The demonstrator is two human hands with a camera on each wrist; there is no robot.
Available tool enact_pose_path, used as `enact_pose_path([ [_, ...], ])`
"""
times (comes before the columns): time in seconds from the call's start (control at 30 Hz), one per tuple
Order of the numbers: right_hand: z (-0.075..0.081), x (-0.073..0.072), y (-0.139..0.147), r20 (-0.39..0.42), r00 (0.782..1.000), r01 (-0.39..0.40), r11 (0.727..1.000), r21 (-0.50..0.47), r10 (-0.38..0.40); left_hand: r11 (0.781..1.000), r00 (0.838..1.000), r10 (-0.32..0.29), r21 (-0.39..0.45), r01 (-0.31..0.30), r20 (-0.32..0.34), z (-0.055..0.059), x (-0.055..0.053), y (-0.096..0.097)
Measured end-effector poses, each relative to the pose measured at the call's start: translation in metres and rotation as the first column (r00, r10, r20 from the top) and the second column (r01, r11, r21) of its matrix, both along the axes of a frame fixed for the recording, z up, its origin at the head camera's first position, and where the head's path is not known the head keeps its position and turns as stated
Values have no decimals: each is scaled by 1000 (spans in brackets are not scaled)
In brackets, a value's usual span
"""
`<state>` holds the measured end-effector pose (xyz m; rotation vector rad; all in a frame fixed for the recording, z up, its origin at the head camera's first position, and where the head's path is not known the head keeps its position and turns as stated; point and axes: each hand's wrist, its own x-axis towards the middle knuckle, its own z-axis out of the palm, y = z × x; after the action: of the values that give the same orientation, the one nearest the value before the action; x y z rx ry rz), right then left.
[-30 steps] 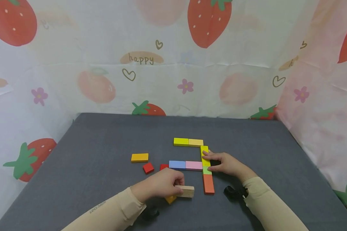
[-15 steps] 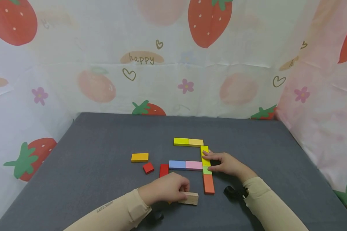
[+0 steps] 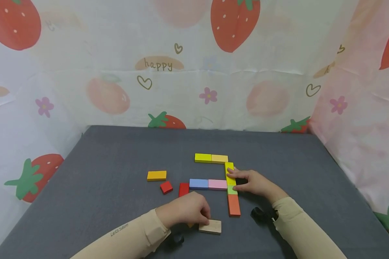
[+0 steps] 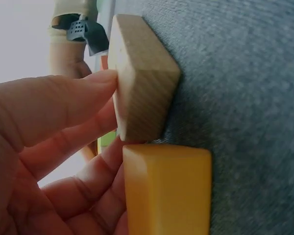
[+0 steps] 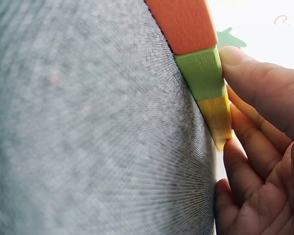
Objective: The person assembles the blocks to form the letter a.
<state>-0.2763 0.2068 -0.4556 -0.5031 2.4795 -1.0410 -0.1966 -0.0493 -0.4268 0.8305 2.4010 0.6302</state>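
A plain wooden block (image 3: 212, 227) lies flat on the grey cloth near the front. My left hand (image 3: 187, 209) pinches its left end, the thumb on the upper face and the fingertips partly hidden behind it. An orange-yellow block (image 4: 174, 191) sits right beside it in the left wrist view, mostly covered by the hand in the head view. On the right, my right hand (image 3: 255, 183) rests extended fingertips on a column of a yellow block (image 3: 231, 181), a green block (image 5: 202, 73) and an orange-red block (image 3: 234, 205). The thumb touches the green one.
A blue block (image 3: 199, 183) and a pink block (image 3: 217, 185) join the column to a red block (image 3: 183, 189). Farther back, a yellow block (image 3: 202, 158) meets a tan block (image 3: 219, 158). An orange-yellow slab (image 3: 156, 176) and a small red block (image 3: 166, 187) lie left.
The left hand has moved right and toward the front with the wooden block, which has tipped from its edge to lying flat. More of the red block shows. The right hand stays put.
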Motion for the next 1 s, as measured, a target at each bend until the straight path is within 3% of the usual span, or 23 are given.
enact_pose_path([
  [0.4, 0, -3, 0, -12, 1000, -21, 1000, 21, 21, 999, 1000, 14, -37, -14, 15, 3, -1, -1],
  [0.53, -1, -3, 1, -16, 999, -27, 999, 24, 28, 999, 1000, -15, -35, 14, -11, 1, -1, 0],
  [0.77, -2, -3, 1, -10, 1000, -28, 999, 18, 28, 989, 985, -138, -64, 132, -100, 1, 4, 4],
  [1.0, -2, -3, 1, -11, 1000, -24, 1000, 18, 24, 990, 986, -127, -68, 121, -106, 1, 6, 4],
])
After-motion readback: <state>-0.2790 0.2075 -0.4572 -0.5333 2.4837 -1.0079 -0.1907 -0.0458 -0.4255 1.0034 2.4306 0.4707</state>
